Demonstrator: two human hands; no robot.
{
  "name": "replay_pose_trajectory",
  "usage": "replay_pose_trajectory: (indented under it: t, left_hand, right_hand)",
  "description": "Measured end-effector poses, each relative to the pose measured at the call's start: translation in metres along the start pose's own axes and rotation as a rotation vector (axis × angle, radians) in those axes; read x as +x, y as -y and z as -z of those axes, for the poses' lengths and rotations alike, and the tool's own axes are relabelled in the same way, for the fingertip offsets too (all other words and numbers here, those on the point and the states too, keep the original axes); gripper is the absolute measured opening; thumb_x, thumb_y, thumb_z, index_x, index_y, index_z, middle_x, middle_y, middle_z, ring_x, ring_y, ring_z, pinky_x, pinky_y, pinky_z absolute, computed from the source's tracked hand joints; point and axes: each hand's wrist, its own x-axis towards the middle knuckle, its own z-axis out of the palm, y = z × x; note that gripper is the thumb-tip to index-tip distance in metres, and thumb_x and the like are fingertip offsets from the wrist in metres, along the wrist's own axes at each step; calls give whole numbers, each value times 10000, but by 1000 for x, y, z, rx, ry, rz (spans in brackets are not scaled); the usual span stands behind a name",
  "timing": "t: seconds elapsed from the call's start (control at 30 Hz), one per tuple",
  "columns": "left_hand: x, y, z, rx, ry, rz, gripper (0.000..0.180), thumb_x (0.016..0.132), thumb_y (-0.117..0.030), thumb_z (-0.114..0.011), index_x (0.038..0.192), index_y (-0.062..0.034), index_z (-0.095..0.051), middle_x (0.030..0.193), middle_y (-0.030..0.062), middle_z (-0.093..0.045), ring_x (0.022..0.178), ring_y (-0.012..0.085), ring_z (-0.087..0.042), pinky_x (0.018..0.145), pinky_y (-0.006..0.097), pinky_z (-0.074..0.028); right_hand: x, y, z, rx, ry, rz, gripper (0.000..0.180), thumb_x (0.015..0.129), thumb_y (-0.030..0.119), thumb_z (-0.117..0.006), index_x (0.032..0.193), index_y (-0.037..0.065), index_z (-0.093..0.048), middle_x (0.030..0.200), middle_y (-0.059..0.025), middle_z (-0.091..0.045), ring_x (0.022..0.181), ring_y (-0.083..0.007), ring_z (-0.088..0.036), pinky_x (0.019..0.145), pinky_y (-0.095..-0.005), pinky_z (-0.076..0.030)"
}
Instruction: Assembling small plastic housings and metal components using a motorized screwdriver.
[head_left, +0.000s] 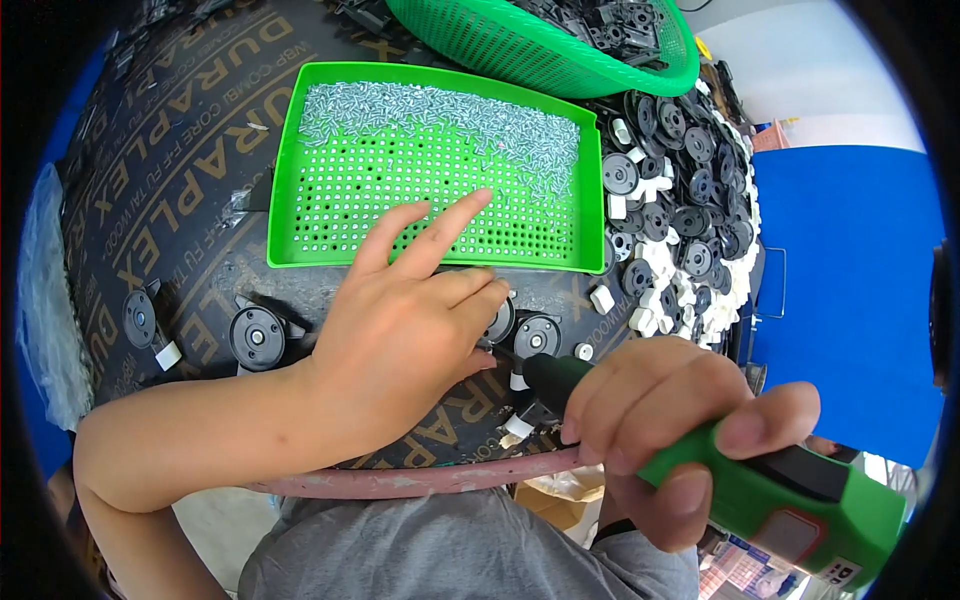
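My left hand (400,335) reaches over the black bench, its thumb and nearest fingers closed on a small black wheel part (497,322). Its other two fingers stretch out over a green perforated tray (285,185). Small silvery screws (440,108) lie heaped along the tray's far side, and many of its holes look filled. In my right hand (670,410) is a green electric screwdriver (850,505), gripped around its body. Its black nose (552,378) points left at the held part; the exact tip contact is hard to make out. Another wheel part (537,337) sits right beside it.
Two more wheel parts, one nearer (257,335) and one farther left (141,318), lie on the bench. A large pile of black wheels (695,200) and white pieces (735,285) covers the right side. A green basket (520,50) of black parts stands at the back.
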Motion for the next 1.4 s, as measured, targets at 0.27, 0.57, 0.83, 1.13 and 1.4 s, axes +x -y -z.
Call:
replay_pose_trajectory:
  t: [0.27,0.57,0.83,1.13,1.4]
  left_hand:
    - [4,3,-1,-21,20,4,513,570,-169,-844,1050,-43,-713,1044,69,-698,1340,335,-446,1072,527,-298]
    - [8,5,-2,6,17,-9,485,538,-120,-839,1000,-57,-703,950,48,-688,1276,299,-501,1043,495,-329]
    - [4,3,-5,55,-24,-56,402,573,-184,-807,926,-34,-685,890,77,-675,1246,313,-518,1059,480,-331]
    - [-18,-43,47,322,75,18,522,654,-283,-762,1095,-19,-670,1128,72,-666,1298,341,-479,1061,530,-324]
    - [-69,-65,38,149,83,35,442,680,-249,-783,1067,-58,-687,1091,47,-671,1137,333,-587,878,478,-441]
  right_hand:
    - [0,-6,-1,-29,30,-16,334,927,130,-593,1132,93,-331,671,-74,-537,450,-174,-516,440,-335,-509]
    - [-1,-3,-6,-34,60,-156,314,943,170,-628,1100,98,-366,665,-75,-541,465,-193,-496,464,-355,-487]
    - [9,7,0,16,-182,-55,259,937,162,-602,1117,135,-417,693,-67,-523,544,-191,-533,487,-323,-484]
    - [26,-65,35,-131,-265,5,254,925,79,-526,1152,104,-416,656,-72,-486,499,-169,-463,470,-317,-452]
    - [29,-72,34,-122,-284,26,251,931,68,-515,1149,79,-390,647,-79,-486,487,-173,-463,468,-325,-451]
